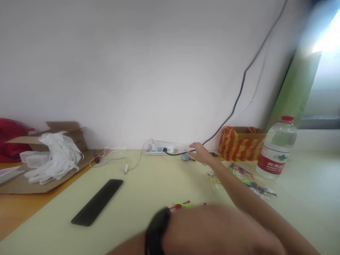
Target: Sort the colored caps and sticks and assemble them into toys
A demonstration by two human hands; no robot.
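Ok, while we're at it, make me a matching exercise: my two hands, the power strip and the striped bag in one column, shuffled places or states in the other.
Column one
1. Right hand
2. Left hand
3. Power strip
4. Striped bag

Column two
A. Red and yellow, to the left of the water bottle
B. Blurred, low in the picture, with a black band at the wrist
C. Open, near the black cable
D. White, with a black plug in it

Pairs: 1-C, 2-B, 3-D, 4-A
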